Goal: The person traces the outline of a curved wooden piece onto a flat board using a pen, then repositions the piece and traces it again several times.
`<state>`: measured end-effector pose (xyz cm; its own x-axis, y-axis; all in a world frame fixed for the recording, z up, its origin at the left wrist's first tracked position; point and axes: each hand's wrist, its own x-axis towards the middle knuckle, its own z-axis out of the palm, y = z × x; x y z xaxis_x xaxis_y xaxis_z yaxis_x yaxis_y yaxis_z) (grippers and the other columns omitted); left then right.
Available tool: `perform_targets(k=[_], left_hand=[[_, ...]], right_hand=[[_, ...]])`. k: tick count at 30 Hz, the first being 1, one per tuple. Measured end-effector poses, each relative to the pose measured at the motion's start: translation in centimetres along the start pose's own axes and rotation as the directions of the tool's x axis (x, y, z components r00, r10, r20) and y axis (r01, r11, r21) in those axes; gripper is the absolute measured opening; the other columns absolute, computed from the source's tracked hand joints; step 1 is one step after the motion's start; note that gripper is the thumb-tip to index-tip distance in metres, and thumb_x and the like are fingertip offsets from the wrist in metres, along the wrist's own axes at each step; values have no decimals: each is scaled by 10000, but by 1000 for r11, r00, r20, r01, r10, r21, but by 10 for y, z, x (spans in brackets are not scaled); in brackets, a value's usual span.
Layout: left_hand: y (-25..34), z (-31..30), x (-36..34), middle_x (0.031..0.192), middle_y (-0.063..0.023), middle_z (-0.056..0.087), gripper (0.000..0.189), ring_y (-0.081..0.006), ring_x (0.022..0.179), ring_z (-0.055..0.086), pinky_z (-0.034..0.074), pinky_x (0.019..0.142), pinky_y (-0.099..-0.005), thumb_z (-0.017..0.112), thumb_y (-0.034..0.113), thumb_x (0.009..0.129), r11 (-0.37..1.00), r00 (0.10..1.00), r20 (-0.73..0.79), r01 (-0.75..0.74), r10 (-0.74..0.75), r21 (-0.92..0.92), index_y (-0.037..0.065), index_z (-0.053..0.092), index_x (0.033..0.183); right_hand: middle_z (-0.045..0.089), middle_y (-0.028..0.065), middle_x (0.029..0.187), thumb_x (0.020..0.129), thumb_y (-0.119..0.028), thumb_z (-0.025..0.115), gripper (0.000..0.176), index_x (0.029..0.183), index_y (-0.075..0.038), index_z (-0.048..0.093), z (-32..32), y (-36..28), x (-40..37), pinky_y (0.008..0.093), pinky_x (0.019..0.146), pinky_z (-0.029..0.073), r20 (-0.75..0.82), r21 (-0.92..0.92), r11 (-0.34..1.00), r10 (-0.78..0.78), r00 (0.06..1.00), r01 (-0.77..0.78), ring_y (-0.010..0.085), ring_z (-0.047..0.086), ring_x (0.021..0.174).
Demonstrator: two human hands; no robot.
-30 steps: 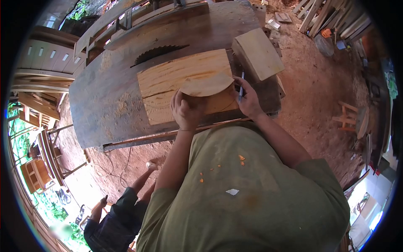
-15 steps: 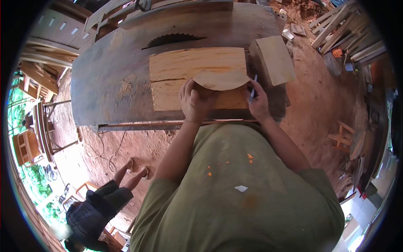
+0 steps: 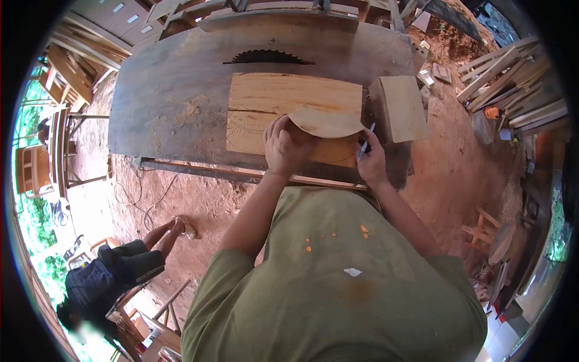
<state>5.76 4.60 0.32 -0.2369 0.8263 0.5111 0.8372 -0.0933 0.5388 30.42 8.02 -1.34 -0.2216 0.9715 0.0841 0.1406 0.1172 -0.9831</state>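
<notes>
A thin, pale wooden template (image 3: 325,122) with a curved lower edge is held tilted above a wide wooden board (image 3: 289,90). My left hand (image 3: 283,151) is closed on the template's left end. At the other end, my right hand (image 3: 373,160) grips the template and also has a slim pen (image 3: 366,142) between its fingers. The board lies flat on the saw table (image 3: 163,130), with a dark crack on its left side. Curved lines are drawn on the board's lower part. My palms and some fingertips are hidden.
A toothed circular saw blade (image 3: 268,57) sticks up through the table beyond the board. To the right stands a thick wooden block (image 3: 404,108). Sawdust (image 3: 192,110) lies on the left. Another person (image 3: 114,268) is at the lower left. Timber offcuts (image 3: 500,75) are piled at right.
The whole view has shifted and turned slightly. Both hands still hold the template over the board, its tilt a little different. The other person appears further left.
</notes>
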Motion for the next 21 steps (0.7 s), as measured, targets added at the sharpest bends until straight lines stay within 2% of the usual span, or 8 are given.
perform_targets(k=[1, 4, 6, 10, 13, 16, 19, 21], left_hand=[[0, 0, 0, 1301, -153, 662, 759, -401, 1245, 607, 480, 1069, -539, 946, 405, 661, 1000, 1000, -15, -14, 14, 8, 32, 650, 1252], [3, -2, -3, 1308, -159, 666, 774, -403, 1241, 614, 476, 1078, -539, 942, 396, 671, 999, 1000, -20, -14, 15, 53, 29, 645, 1283], [2, 0, -4, 1310, -162, 668, 770, -406, 1242, 615, 476, 1080, -539, 939, 399, 678, 998, 999, -36, -20, 23, 64, 26, 642, 1283], [1, 3, -8, 1312, -173, 673, 768, -417, 1235, 622, 477, 1080, -545, 932, 401, 696, 999, 998, -49, -29, 30, 24, 11, 635, 1287], [0, 1, -8, 1305, -178, 675, 771, -423, 1221, 629, 481, 1077, -546, 932, 403, 700, 998, 1000, -22, 18, -17, 52, 6, 634, 1290], [-2, 4, -8, 1302, -183, 676, 779, -430, 1208, 633, 481, 1077, -544, 940, 417, 692, 999, 998, -59, -16, 18, 37, 3, 641, 1280], [-2, 6, -9, 1301, -179, 677, 773, -427, 1208, 633, 488, 1072, -542, 950, 414, 683, 1000, 998, -57, 16, -15, 24, -1, 649, 1262], [-2, 4, -9, 1298, -176, 679, 767, -424, 1207, 634, 493, 1066, -542, 956, 406, 678, 1000, 999, -36, 11, -10, 28, -3, 654, 1252]], right_hand=[[679, 99, 1301, 1035, -66, 681, 432, 1446, 2, 566, 0, 4, 0, 297, 1037, 497, 12, 7, 1000, -5, 1000, 4, 139, 624, 1187], [711, 84, 1173, 1023, -79, 702, 442, 1438, -3, 573, -2, 4, -1, 286, 911, 535, 1, -38, 999, 38, 999, -38, 124, 654, 1021], [673, 92, 1346, 1039, -135, 718, 508, 1486, 18, 533, -4, -2, -3, 297, 1047, 488, 51, 67, 983, 168, 984, -171, 143, 612, 1218], [668, 85, 1352, 1040, -137, 719, 513, 1491, 17, 531, -7, -5, -1, 288, 1039, 492, 77, -33, 979, 204, 976, -202, 134, 612, 1206], [666, 84, 1354, 1044, -150, 717, 526, 1505, 13, 523, -4, 7, -1, 290, 1038, 493, 58, -5, 980, 198, 978, -198, 128, 609, 1206], [666, 93, 1368, 1044, -162, 719, 539, 1516, 6, 521, -2, 6, -4, 295, 1045, 491, 43, 90, 982, 162, 986, -165, 131, 609, 1224], [662, 101, 1385, 1048, -160, 711, 540, 1526, 2, 518, -2, 2, -4, 300, 1061, 484, 26, -17, 989, 145, 989, -144, 139, 608, 1243], [723, 74, 1188, 1031, -131, 719, 476, 1467, -14, 568, 2, 3, -4, 266, 827, 543, -24, -15, 1000, 7, 1000, -7, 89, 649, 960]])
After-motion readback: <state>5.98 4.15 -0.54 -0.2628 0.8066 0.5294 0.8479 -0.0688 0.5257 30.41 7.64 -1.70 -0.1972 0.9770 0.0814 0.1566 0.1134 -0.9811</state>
